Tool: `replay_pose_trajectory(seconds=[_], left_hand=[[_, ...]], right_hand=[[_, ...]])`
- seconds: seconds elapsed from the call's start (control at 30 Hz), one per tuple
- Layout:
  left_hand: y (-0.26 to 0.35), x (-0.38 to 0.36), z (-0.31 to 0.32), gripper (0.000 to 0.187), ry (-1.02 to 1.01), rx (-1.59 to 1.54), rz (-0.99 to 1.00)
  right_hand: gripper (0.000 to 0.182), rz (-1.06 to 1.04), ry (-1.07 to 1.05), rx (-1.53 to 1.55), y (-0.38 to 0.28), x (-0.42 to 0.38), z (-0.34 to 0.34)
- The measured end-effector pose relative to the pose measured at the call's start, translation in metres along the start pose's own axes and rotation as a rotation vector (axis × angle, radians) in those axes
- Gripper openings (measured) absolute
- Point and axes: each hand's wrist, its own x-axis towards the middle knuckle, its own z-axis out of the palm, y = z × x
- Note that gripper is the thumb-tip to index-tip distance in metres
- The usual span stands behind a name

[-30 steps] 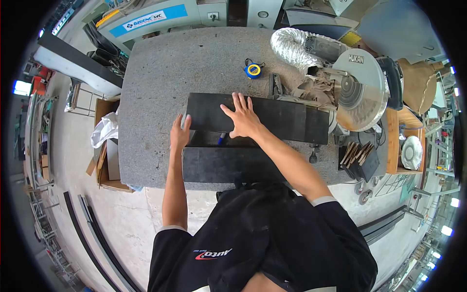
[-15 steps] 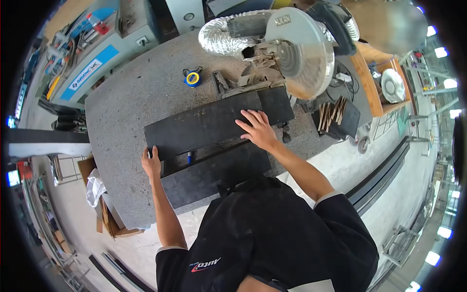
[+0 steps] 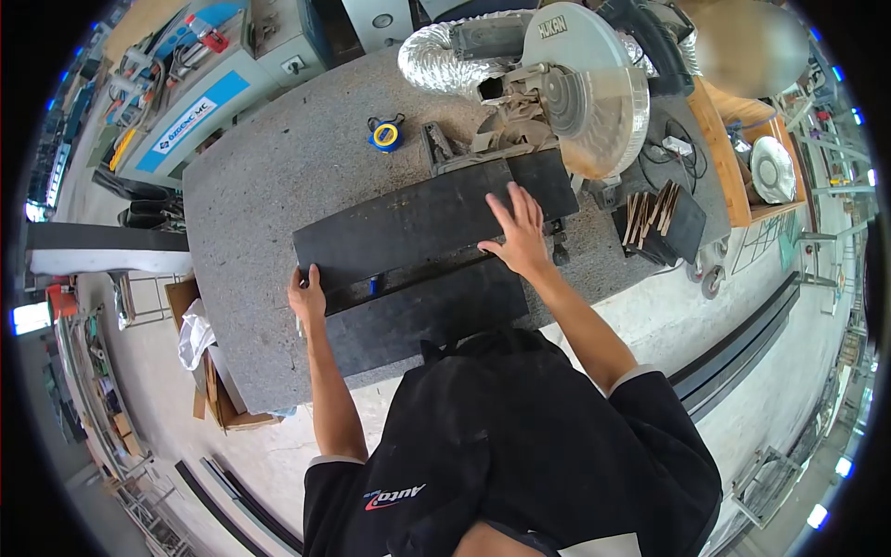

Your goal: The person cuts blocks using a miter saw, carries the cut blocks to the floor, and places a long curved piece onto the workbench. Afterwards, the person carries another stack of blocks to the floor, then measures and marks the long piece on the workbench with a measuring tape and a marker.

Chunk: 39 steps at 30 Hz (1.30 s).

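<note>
A long dark board point(image 3: 394, 227) lies across the worktable, its right end up against the miter saw point(image 3: 594, 102). At the board's left corner my left hand point(image 3: 308, 299) pinches the end, thumb on top and the other fingers at the edge. Over the right part, close to the saw, my right hand point(image 3: 524, 239) is open with fingers spread, overlapping the board's near edge. A second dark board point(image 3: 427, 316) lies nearer my body. In the gap between the two boards a small blue object point(image 3: 374, 285) shows in part.
A blue and yellow tape measure point(image 3: 385, 136) sits behind the board on the grey worktable point(image 3: 251, 204). Right of the saw is a stack of dark cut pieces point(image 3: 664, 223). A wooden box point(image 3: 724, 139) stands beyond it. Silver ducting point(image 3: 432, 63) runs behind the saw.
My right hand has turned, its fingers now pointing more toward the saw and spread instead of resting flat on the board. The left hand stays at the board's end. The whole view has shifted slightly.
</note>
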Motion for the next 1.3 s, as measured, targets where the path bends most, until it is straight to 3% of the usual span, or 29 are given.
replay_pose_trajectory(seconds=[0.07,0.17,0.2,0.37,0.43,0.5,0.57,0.63,0.7,0.73,0.8,0.83,0.9,0.93,1.03,1.1,1.17,1.23,1.3], left_hand=[[0.006,-0.003,0.003,0.052,0.017,-0.07,-0.022],[0.005,-0.005,0.004,0.051,0.09,-0.053,-0.089],[0.003,-0.004,0.006,0.05,0.083,-0.092,-0.07],[0.001,-0.013,0.004,0.048,0.155,-0.256,-0.094],[0.012,-0.023,-0.001,0.047,0.305,-0.304,-0.116],[0.029,-0.037,-0.011,0.036,0.386,-0.495,-0.143],[0.032,-0.052,-0.021,0.033,0.362,-0.544,-0.157],[0.031,-0.069,-0.029,0.028,0.258,-0.685,-0.163],[0.035,-0.092,-0.043,0.025,0.106,-0.781,-0.048],[0.038,-0.107,-0.052,0.026,0.053,-0.728,-0.144],[0.032,-0.129,-0.067,0.027,-0.017,-0.574,-0.226],[0.024,-0.138,-0.066,0.027,0.017,-0.587,-0.233],[0.008,-0.15,-0.057,0.027,0.085,-0.726,-0.381],[0.003,-0.152,-0.054,0.026,0.119,-0.729,-0.426],[0.01,-0.137,-0.041,0.024,0.169,-0.7,-0.36],[0.044,-0.114,-0.047,0.024,0.044,-0.731,-0.305],[0.079,-0.094,-0.057,0.025,-0.117,-0.72,-0.211],[0.109,-0.08,-0.061,0.029,-0.256,-0.721,-0.126],[0.139,-0.074,-0.059,0.033,-0.369,-0.789,-0.067]], right_hand=[[0.093,0.227,0.059,-0.012,-0.005,-0.008,0.001],[0.088,0.247,0.023,-0.019,-0.001,-0.023,0.014],[0.078,0.26,0.042,-0.02,-0.013,-0.021,0.008],[0.054,0.091,0.14,0.146,-0.063,0.023,0.003],[0.046,-0.069,-0.109,0.46,-0.071,0.075,0.021],[0.043,-0.179,-0.151,0.385,-0.075,0.135,0.056],[0.044,-0.16,-0.198,0.332,-0.076,0.198,0.095],[0.056,-0.117,-0.303,0.107,-0.072,0.247,0.128],[0.063,-0.186,-0.272,-0.045,-0.061,0.272,0.16],[0.07,-0.225,-0.231,-0.198,-0.055,0.287,0.177],[0.085,-0.209,-0.496,-0.299,-0.045,0.309,0.199],[0.085,-0.247,-0.49,-0.301,-0.042,0.318,0.203],[0.083,-0.181,-0.768,-0.145,-0.041,0.326,0.208],[0.083,-0.19,-0.785,-0.15,-0.042,0.325,0.21],[0.079,-0.215,-0.766,-0.14,-0.045,0.304,0.194],[0.067,-0.065,-0.476,0.436,-0.064,0.282,0.169],[0.063,0.002,-0.549,0.863,-0.093,0.239,0.116],[0.06,-0.006,-0.741,1.105,-0.123,0.191,0.055],[0.063,-0.415,-0.708,0.804,-0.14,0.16,0.006]])
